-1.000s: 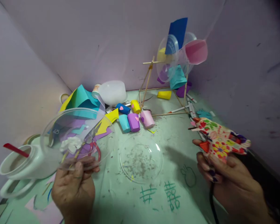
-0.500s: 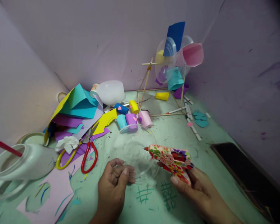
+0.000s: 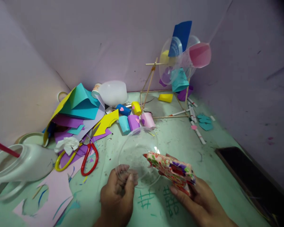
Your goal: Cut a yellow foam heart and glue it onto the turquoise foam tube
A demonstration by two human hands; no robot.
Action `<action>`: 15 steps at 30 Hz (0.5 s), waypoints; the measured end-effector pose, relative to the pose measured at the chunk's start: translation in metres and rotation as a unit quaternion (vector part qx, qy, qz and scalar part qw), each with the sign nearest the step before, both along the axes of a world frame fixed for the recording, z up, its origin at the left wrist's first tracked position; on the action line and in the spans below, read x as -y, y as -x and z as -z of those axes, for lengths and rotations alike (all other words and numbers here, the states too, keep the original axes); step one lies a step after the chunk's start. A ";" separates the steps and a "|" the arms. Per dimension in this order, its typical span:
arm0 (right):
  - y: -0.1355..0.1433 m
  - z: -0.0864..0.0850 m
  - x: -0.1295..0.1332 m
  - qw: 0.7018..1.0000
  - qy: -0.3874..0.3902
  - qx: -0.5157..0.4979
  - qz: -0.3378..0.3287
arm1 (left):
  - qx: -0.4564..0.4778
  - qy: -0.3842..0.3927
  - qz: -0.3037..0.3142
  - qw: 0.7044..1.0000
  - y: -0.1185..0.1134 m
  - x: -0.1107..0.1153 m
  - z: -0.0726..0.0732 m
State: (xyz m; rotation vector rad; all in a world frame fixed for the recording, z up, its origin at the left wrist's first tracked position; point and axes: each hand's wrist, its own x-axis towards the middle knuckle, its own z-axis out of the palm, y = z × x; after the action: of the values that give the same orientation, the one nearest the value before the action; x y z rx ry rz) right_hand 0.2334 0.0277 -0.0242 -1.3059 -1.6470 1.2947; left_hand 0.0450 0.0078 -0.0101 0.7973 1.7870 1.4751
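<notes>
My left hand [image 3: 119, 192] pinches the near left edge of a clear round plastic lid [image 3: 138, 148], tilted above the green table. In my right hand [image 3: 198, 201] is a hot glue gun [image 3: 171, 167] covered in floral paper, its red nozzle pointing left over the lid's right side. Whether the nozzle touches the plastic I cannot tell. Just beyond the lid stand small paper cups, among them a purple one [image 3: 133, 123], a pink one [image 3: 148, 120] and a turquoise one [image 3: 124, 125].
At the back right rises a stick frame [image 3: 148, 88] carrying a wheel of clear lids and coloured paper cups. Scissors [image 3: 90, 159] and paper scraps [image 3: 54, 189] lie left, near a white jug [image 3: 35, 159]. A dark phone-like slab [image 3: 246, 170] rests on the right.
The glue gun has tipped, its nozzle shifting slightly left and down. My left hand has moved a little right with the lid, which is now tilted more upright.
</notes>
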 end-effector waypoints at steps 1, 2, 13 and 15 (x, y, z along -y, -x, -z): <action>0.000 0.001 0.000 1.000 0.002 0.001 0.002 | -0.012 0.001 0.007 1.000 0.001 0.001 0.001; -0.001 0.001 0.000 1.000 0.006 0.003 0.007 | -0.029 0.002 0.014 0.999 0.002 0.001 0.001; 0.005 -0.002 -0.001 0.998 -0.046 0.026 -0.016 | -0.198 -0.047 0.051 0.978 0.013 0.003 0.011; 0.005 -0.002 -0.001 0.996 -0.069 0.045 -0.024 | -0.219 -0.073 0.084 0.969 0.018 0.003 0.014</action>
State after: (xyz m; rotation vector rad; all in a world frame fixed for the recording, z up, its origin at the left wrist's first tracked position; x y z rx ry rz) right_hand 0.2285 0.0290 -0.0223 -1.2641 -1.8065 1.1419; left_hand 0.0272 0.0047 -0.0241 1.4047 1.8766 1.4058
